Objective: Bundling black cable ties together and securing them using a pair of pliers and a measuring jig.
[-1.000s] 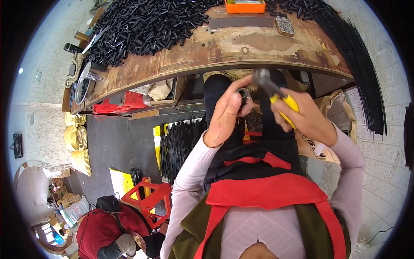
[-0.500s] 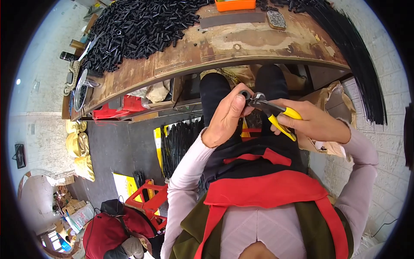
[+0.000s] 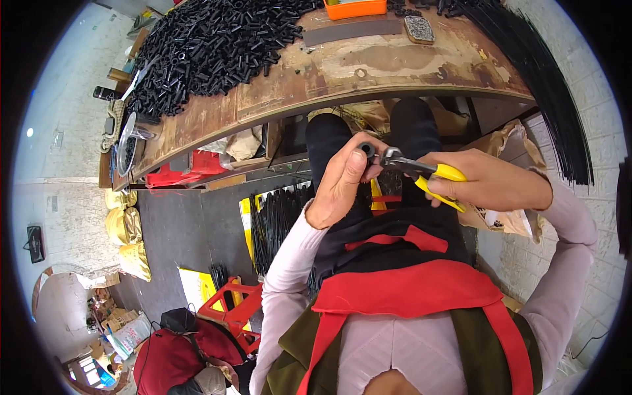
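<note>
Over my lap, my left hand is closed round a short black tube, its round open end facing up between thumb and fingers. My right hand grips a pair of pliers by its yellow handles. The metal jaws of the pliers point left and sit right beside the tube; whether they pinch anything there is too small to tell. Across the bench beyond lies a big heap of similar black tubes.
The wooden bench carries an orange tray, a small speckled block and long black strands hanging off its right end. More black strands lie on the floor at left. A red plastic stool stands near a person in red.
My right hand and the pliers have shifted slightly right, the jaws drawing a little back from the tube. My left hand has moved slightly left, still holding the tube.
</note>
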A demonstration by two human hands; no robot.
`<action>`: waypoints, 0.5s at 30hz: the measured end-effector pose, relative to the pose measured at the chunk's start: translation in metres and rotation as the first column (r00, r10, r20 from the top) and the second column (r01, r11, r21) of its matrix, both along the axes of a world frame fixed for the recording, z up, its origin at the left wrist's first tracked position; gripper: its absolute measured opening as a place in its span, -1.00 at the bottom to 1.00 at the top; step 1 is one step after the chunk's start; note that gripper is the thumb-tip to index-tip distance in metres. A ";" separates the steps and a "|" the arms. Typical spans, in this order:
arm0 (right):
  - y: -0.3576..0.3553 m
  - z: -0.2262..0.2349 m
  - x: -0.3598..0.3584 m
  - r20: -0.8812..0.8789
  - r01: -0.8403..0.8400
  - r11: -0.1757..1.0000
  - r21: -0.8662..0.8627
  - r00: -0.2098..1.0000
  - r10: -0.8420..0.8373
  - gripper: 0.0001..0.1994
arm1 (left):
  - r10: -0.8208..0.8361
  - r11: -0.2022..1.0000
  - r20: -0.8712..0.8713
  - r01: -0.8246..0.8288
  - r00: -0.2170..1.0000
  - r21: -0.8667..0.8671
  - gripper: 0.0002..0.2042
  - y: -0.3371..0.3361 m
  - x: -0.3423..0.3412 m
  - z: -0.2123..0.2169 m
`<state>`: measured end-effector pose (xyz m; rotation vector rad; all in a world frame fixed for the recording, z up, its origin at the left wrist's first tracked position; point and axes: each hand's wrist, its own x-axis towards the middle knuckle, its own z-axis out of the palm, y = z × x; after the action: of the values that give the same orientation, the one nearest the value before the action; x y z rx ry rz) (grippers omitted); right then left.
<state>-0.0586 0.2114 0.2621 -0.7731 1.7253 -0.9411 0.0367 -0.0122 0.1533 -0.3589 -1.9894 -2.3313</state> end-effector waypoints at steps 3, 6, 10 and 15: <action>0.006 0.012 -0.005 -0.193 -0.087 0.988 0.131 0.975 0.111 -0.72 | -0.024 1.000 -0.013 0.024 1.000 0.010 -0.46 0.005 -0.005 0.003; 0.009 0.020 -0.008 -0.291 -0.101 0.980 0.172 0.945 0.148 -0.74 | -0.012 0.999 0.031 0.013 0.999 -0.048 -0.41 0.019 -0.006 0.012; 0.005 0.000 -0.003 -0.296 -0.056 0.989 0.136 0.950 0.094 -0.73 | -0.033 0.998 0.014 0.033 0.999 -0.049 -0.48 0.012 -0.005 0.013; 0.001 -0.045 -0.052 -0.086 0.350 0.937 0.007 0.934 -0.348 -0.70 | 0.588 0.809 -0.007 -0.587 0.809 0.023 -0.42 -0.080 -0.025 0.083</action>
<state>-0.1108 0.2128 0.2171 -0.5027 1.9847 -1.1374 0.0114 -0.0921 0.2362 0.2253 -1.7320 -1.9317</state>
